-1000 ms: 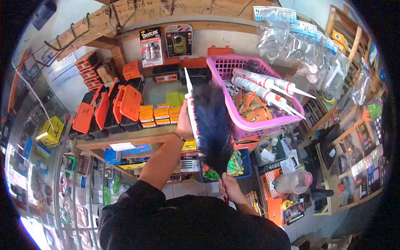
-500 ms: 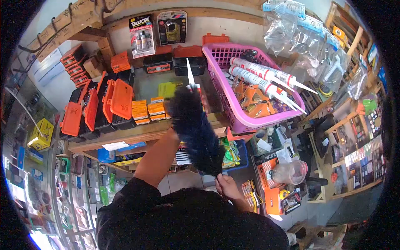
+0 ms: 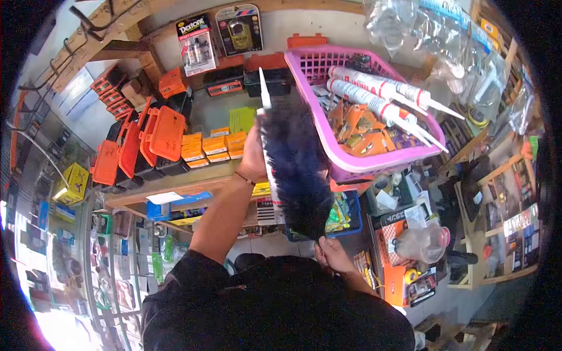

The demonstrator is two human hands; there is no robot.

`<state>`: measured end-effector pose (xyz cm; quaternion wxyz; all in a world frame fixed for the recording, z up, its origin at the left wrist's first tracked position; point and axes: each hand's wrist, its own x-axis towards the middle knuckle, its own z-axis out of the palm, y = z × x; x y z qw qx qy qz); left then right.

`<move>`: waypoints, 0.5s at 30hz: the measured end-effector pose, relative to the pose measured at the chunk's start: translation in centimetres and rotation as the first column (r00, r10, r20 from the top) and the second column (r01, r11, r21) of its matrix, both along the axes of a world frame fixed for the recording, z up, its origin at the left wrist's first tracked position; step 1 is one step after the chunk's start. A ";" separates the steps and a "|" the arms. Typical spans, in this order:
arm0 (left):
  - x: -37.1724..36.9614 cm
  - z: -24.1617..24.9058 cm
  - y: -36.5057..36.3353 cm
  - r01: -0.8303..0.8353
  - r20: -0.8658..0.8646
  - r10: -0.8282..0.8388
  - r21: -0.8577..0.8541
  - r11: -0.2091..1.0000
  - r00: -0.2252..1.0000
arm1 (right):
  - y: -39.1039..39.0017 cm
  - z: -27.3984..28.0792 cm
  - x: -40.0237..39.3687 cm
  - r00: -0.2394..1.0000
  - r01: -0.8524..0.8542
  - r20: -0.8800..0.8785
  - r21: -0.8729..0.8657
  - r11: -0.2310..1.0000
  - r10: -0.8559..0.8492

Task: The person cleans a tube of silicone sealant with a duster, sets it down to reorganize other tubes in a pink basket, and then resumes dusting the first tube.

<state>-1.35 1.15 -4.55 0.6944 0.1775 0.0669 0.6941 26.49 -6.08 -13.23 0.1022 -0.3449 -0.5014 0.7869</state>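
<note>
Tube (image 3: pixel 264 99) in left hand (image 3: pixel 252 153), duster (image 3: pixel 298 169) in right hand (image 3: pixel 333 255)

Left fingers wrapped on tube, mostly hidden; tip points up above them. Right fingers clenched at duster's base; blurred dark duster rises ahead, overlapping tube. Pink basket (image 3: pixel 374 167) right of left fingers, yellow boxes (image 3: pixel 214 145) just left.

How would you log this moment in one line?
left hand: holds white tube | right hand: holds dark duster | duster: hides part of tube | pink basket: contains similar tubes

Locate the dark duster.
At the head view's centre, held in the right hand, the dark duster overlaps the white tube, left of the pink basket.
</note>
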 end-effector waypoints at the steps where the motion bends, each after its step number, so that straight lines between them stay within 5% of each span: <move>1: -0.5 -0.9 0.2 0.008 0.043 -0.009 0.021 1.000 0.999 | -0.2 -0.7 0.4 1.000 0.005 0.005 -0.012 1.000 -0.005; 3: -2.1 -3.2 1.1 0.017 -0.178 -0.002 0.079 0.997 0.984 | 0.0 -2.5 1.2 0.998 -0.063 -0.011 0.252 0.966 0.068; 5: -2.4 -3.8 1.8 0.173 -0.154 -0.135 0.274 0.946 0.979 | 0.2 -3.6 1.8 0.998 -0.037 -0.035 0.231 0.972 0.046; 7: -0.4 -2.0 0.3 -0.281 -0.003 0.282 -0.073 0.957 0.959 | 0.0 -4.5 1.9 0.995 0.012 -0.098 0.166 0.986 0.004; 11: -0.5 -0.8 -0.6 -0.109 -0.109 0.122 0.114 0.987 0.987 | 0.3 -2.7 1.3 1.000 0.018 -0.027 0.101 0.995 -0.016; 15: 0.0 -0.3 0.2 -0.226 -0.137 0.228 0.030 0.974 0.964 | 0.6 -2.5 0.8 0.999 -0.008 -0.052 0.161 0.987 0.017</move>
